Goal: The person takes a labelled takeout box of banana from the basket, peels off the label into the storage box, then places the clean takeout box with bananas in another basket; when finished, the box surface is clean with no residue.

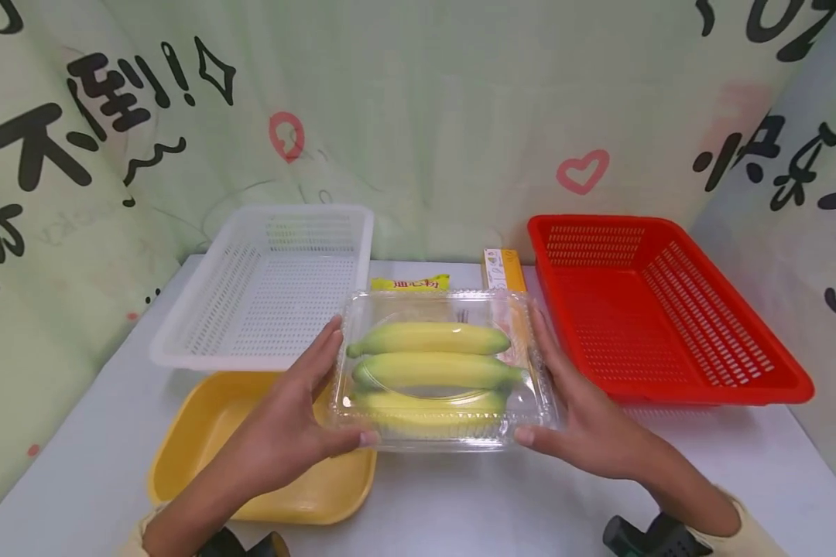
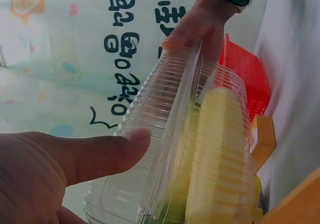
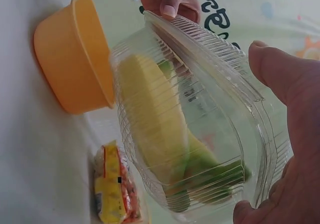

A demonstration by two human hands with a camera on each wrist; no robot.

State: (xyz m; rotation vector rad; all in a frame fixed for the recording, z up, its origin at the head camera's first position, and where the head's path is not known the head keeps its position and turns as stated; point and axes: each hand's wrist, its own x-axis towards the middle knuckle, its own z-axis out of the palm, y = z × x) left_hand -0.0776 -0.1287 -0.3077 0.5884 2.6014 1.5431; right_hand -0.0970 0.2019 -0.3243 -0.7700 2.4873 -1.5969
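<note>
Both hands hold a clear plastic clamshell box [image 1: 446,444] above the table, its lid down over the base. Inside lie three yellow bananas [image 1: 432,371] with greenish ends, side by side. The left hand [image 1: 282,425] grips the box's left side, thumb [image 2: 115,156] along the lid and the other fingers at the side. On the opposite side, the right hand [image 1: 588,422] grips it, thumb toward the near edge. In the right wrist view, the bananas [image 3: 150,114] show through the ribbed wall of the box. Some fingertips are hidden behind the box.
A yellow basin [image 1: 306,507] sits below the left hand, with a white basket [image 1: 265,361] behind it. To the right stands a red basket [image 1: 704,394]. A yellow packet [image 1: 411,283] and an orange-and-white box [image 1: 505,267] lie behind the held box.
</note>
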